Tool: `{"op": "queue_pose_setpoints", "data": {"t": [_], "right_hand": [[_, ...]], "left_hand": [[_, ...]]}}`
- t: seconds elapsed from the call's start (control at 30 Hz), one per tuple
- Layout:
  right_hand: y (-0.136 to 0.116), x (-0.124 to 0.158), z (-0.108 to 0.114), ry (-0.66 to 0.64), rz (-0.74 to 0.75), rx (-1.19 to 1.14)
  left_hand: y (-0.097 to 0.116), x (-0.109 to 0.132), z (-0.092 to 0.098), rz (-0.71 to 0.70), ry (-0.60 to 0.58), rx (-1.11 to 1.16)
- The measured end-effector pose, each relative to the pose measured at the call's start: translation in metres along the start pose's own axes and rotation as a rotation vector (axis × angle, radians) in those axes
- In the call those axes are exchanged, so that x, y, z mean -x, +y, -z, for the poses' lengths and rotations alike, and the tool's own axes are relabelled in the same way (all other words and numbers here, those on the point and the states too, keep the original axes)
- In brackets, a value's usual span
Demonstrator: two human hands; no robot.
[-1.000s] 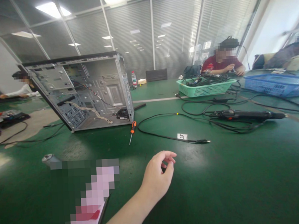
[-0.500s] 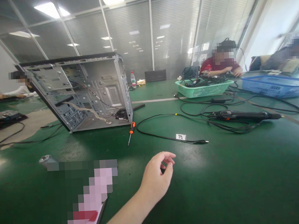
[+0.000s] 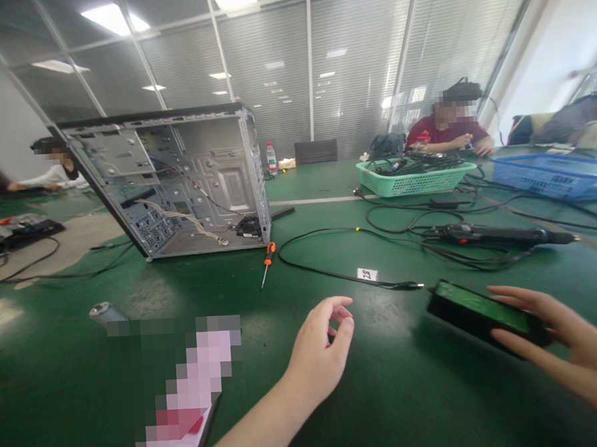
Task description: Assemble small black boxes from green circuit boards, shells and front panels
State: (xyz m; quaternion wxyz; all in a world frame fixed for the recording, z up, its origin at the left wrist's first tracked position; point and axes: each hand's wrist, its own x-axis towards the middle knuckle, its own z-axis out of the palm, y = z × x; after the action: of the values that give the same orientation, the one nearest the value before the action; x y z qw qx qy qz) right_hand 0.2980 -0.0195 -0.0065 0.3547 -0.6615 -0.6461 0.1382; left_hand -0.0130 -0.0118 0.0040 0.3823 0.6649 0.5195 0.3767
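Note:
My left hand (image 3: 321, 349) rests over the middle of the table, its fingers loosely curled with a gap between thumb and fingertips and nothing in them. At the right, my right hand (image 3: 569, 343) grips a black rectangular box with a green top face (image 3: 483, 310), tilted above the table; what kind of box it is does not show. Just beyond my left hand lies a black cable (image 3: 331, 273) whose plug (image 3: 409, 286) points toward the held box. A screwdriver with an orange and black handle (image 3: 269, 255) lies in front of an opened computer case (image 3: 196, 182).
A black electric screwdriver (image 3: 509, 232) lies among cables at right. Behind it are a green basket (image 3: 416, 185) of cables and a blue basket (image 3: 551, 180). A metal cylinder (image 3: 106, 312) and a blurred pink item (image 3: 187, 389) lie at left. Other people sit around the table (image 3: 387, 392).
My right hand has come into view from the right with the black box in its grip. My left hand stays almost still. The whole view has shifted slightly.

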Motion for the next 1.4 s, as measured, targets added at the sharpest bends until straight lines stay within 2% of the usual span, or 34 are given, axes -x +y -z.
{"op": "queue_pose_setpoints", "data": {"t": [0.07,0.17,0.23,0.3,0.4,0.5,0.77,0.9,1.03,1.2,1.4], "right_hand": [[-0.037,-0.002,-0.029,-0.168,0.056,-0.039],[-0.090,0.004,-0.066,-0.289,0.186,-0.097],[-0.111,0.011,-0.080,-0.344,0.242,-0.103],[-0.118,0.018,-0.087,-0.346,0.305,-0.091],[-0.112,0.025,-0.086,-0.294,0.416,-0.056],[-0.101,0.028,-0.082,-0.274,0.491,-0.043],[-0.089,0.021,-0.075,-0.260,0.497,-0.134],[-0.083,0.017,-0.076,-0.280,0.463,-0.180],[-0.080,0.015,-0.077,-0.256,0.410,-0.225],[-0.085,0.011,-0.074,-0.217,0.234,-0.406],[-0.082,0.010,-0.075,-0.329,0.214,-0.400]], "left_hand": [[-0.001,0.001,0.001,-0.019,0.029,0.028],[-0.003,0.000,0.001,-0.052,0.091,0.050],[-0.004,-0.001,0.002,-0.060,0.129,0.071],[-0.006,-0.002,0.002,-0.031,0.140,0.114],[-0.008,-0.002,0.000,0.014,0.087,0.169],[-0.007,0.000,-0.001,-0.003,0.017,0.142],[0.002,0.003,0.002,-0.047,-0.118,-0.032],[0.001,0.002,0.000,-0.081,-0.079,-0.085],[0.001,0.000,-0.001,-0.036,-0.064,-0.013],[0.002,-0.001,0.001,0.005,-0.032,0.082],[-0.003,-0.001,-0.001,0.004,0.018,0.219]]}}
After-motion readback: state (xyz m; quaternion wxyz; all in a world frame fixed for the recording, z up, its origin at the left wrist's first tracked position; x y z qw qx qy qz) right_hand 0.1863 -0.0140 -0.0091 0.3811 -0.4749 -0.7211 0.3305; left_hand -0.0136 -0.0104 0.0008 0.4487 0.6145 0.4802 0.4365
